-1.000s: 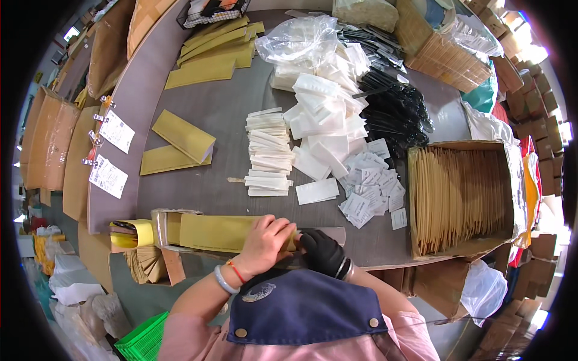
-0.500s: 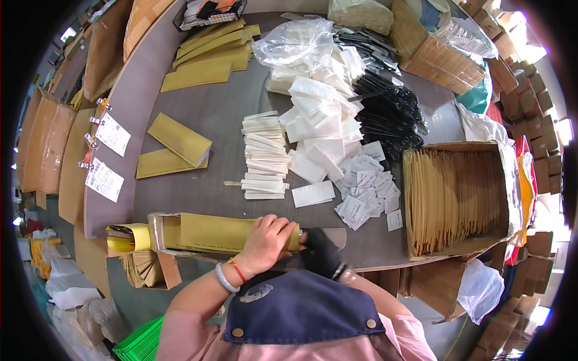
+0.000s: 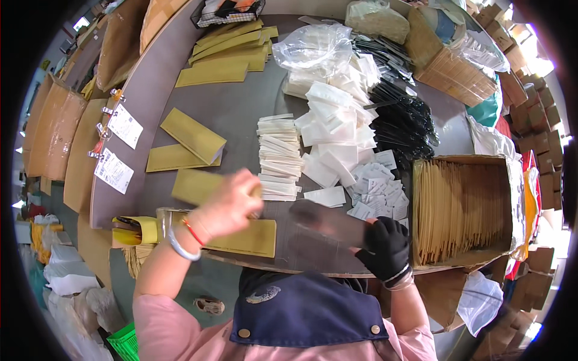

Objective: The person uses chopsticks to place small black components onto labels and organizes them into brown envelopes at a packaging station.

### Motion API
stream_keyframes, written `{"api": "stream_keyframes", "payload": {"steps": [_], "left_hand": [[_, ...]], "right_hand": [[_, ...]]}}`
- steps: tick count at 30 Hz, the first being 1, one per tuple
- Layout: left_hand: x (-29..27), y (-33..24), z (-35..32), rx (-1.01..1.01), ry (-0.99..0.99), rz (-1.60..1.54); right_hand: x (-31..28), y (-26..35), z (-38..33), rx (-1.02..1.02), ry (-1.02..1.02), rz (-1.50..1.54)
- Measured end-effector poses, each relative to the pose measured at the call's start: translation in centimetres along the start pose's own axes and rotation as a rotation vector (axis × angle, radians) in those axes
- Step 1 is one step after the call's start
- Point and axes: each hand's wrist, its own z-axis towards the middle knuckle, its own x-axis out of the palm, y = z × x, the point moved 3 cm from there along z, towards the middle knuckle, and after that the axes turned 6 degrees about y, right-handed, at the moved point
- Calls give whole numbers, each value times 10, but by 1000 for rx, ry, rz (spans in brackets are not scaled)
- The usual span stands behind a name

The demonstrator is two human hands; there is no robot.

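My left hand, blurred by motion, is closed on a mustard-yellow paper envelope above the table's left half. Below it, another yellow envelope lies along the front edge, partly over a cardboard holder. My right hand, in a black fingerless glove, grips a long flat brown-grey strip. The strip points left and is smeared, so its exact kind is unclear. Two more yellow envelopes lie crossed beyond my left hand.
A row of white packets stands mid-table beside a heap of white pouches. Black bagged items and printed slips lie to their right. A carton of brown envelopes is at right; a yellow envelope pile lies far left.
My left hand has lifted an envelope from the front edge and moved away and left with it. My right hand has moved right, drawing the strip clear of the envelope.
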Motion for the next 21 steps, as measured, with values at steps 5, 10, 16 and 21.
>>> {"api": "stream_keyframes", "payload": {"steps": [5, 10, 16, 21], "left_hand": [[58, -24, -37, -511, -306, -68], [111, -47, -40, -740, -428, -167], [110, -39, -44, -723, -420, -334], [100, -38, -38, -683, -340, -285]], "right_hand": [[6, 8, -5, 7, 151, -24], [10, 12, -5, -23, 196, -28], [28, 19, 5, -111, 276, 51], [94, 64, 33, -263, 205, 166]]}}
